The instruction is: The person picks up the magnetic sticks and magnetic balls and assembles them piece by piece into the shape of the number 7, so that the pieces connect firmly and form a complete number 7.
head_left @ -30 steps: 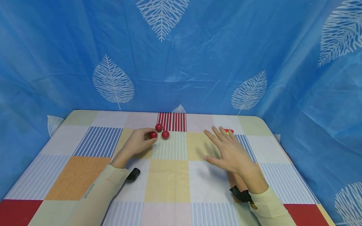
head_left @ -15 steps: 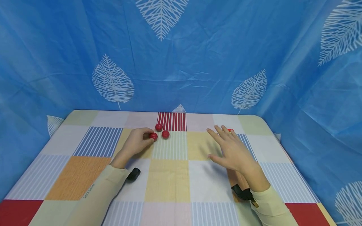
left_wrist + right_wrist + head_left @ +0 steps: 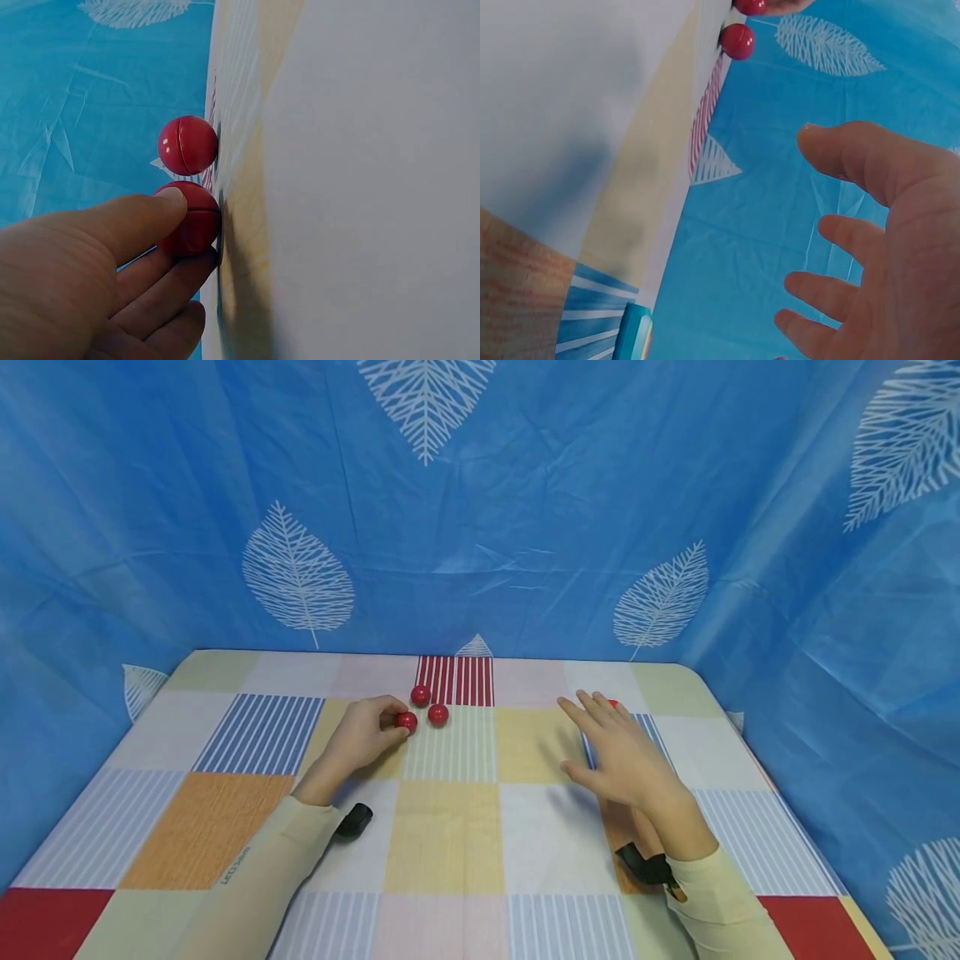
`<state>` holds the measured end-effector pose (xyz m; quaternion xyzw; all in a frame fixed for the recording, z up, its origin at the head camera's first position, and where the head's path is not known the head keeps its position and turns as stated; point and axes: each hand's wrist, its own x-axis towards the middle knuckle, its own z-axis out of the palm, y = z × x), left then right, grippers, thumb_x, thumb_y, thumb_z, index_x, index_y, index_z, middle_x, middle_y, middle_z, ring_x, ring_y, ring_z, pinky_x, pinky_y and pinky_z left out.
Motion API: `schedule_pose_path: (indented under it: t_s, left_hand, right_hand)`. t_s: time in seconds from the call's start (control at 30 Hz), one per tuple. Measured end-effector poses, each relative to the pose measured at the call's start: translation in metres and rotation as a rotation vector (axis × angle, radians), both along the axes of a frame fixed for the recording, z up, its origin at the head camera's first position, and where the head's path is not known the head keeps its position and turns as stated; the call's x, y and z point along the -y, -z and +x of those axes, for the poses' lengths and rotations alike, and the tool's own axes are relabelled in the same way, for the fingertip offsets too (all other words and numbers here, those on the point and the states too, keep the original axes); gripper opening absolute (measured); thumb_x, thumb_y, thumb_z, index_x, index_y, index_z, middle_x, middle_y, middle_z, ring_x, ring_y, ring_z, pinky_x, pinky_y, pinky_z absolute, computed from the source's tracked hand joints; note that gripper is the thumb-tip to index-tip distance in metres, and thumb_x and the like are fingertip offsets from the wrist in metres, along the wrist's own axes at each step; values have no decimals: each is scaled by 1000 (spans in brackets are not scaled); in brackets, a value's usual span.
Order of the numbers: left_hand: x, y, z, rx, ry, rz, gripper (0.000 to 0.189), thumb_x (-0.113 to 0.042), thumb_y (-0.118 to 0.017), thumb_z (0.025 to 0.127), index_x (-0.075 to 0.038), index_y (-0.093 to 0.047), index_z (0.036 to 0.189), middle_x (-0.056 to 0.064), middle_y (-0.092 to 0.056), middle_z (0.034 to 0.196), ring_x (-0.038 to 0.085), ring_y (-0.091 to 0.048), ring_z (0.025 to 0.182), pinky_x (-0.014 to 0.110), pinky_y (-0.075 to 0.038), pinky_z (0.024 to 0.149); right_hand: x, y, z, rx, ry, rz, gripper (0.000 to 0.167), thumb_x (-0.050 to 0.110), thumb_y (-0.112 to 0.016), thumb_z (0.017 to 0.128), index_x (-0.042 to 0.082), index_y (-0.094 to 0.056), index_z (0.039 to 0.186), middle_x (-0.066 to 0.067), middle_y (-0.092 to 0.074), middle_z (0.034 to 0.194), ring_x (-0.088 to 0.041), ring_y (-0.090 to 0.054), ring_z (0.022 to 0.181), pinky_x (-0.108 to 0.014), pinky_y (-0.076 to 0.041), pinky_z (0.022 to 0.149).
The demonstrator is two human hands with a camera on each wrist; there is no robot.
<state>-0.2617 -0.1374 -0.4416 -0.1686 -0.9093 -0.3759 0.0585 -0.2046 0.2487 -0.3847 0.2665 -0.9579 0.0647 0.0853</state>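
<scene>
Our left hand [image 3: 360,739], nearer, points toward 2 o'clock, thumb and fingers pinching red ball [image 3: 407,722] at bench [image 3: 446,839]; round, no long axis. Second ball [image 3: 421,696] just beside at 1 o'clock, third ball [image 3: 438,715] at 3. Our right hand [image 3: 624,760], well apart, empty, fingers spread, points toward 11; balls at its 10 o'clock.

Left hand [image 3: 362,735] and right hand [image 3: 622,756] are bare. Left sleeve [image 3: 258,877] is cream, snug; its dark lettering [image 3: 236,866] is too small to read surely. Black rounded unit [image 3: 354,822] sits at left cuff. Right sleeve [image 3: 723,906] matches, creased; black angular piece [image 3: 643,865] shows a brownish-yellow tip [image 3: 677,892].
</scene>
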Motion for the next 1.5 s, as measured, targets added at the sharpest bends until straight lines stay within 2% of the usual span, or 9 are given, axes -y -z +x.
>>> schedule_pose_path:
  t_s: [0.23,0.4,0.63,0.9,1.1,1.3,1.5]
  left_hand:
    - [-1,-3,6,5,3,-29,24,-7,-77,84,0,-68,105,11,-70,100,26,-67,95,42,-53,85]
    - [-2,-4,9,-8,10,-27,23,-7,-77,83,-2,-69,103,9,-70,97,24,-67,93,41,-53,83]
    - [1,-10,18,-14,21,-44,21,-8,-78,83,-3,-69,100,6,-69,93,22,-66,90,41,-53,82]
    - [-3,-10,38,-3,75,-65,21,-9,-78,83,-6,-69,102,1,-68,93,17,-64,88,40,-53,81]
    - [-6,-10,56,-13,113,-72,22,-8,-79,81,-7,-69,101,0,-68,93,15,-65,91,38,-53,83]
    - [-7,-10,69,2,132,-76,23,-9,-80,80,-9,-69,100,-4,-68,93,13,-65,91,38,-52,85]
    - [-11,-11,76,9,152,-87,24,-10,-81,80,-9,-69,101,-4,-68,94,12,-64,90,38,-52,85]
  right_hand:
    - [-10,2,-4,19,36,-38,84,41,-71,86,14,-28,154,-20,-30,154,-41,-28,140,-60,-24,108]
    - [-20,0,-7,22,58,-74,82,35,-72,86,11,-30,153,-21,-33,151,-43,-34,135,-61,-33,103]
    - [-32,5,-15,33,118,-111,74,27,-73,86,8,-38,148,-20,-41,147,-41,-42,130,-58,-38,100]
    - [-44,18,-23,126,199,-119,71,25,-72,87,5,-40,146,-24,-47,140,-44,-47,123,-60,-40,96]
    - [-49,29,-30,190,258,-88,70,27,-71,87,2,-41,145,-26,-46,140,-44,-45,125,-60,-38,99]
    - [-52,32,-37,227,263,-74,68,29,-70,89,2,-42,145,-26,-44,141,-45,-44,126,-62,-37,99]
    - [-52,37,-43,245,248,-72,66,28,-69,90,2,-43,144,-27,-45,140,-45,-45,125,-62,-38,98]
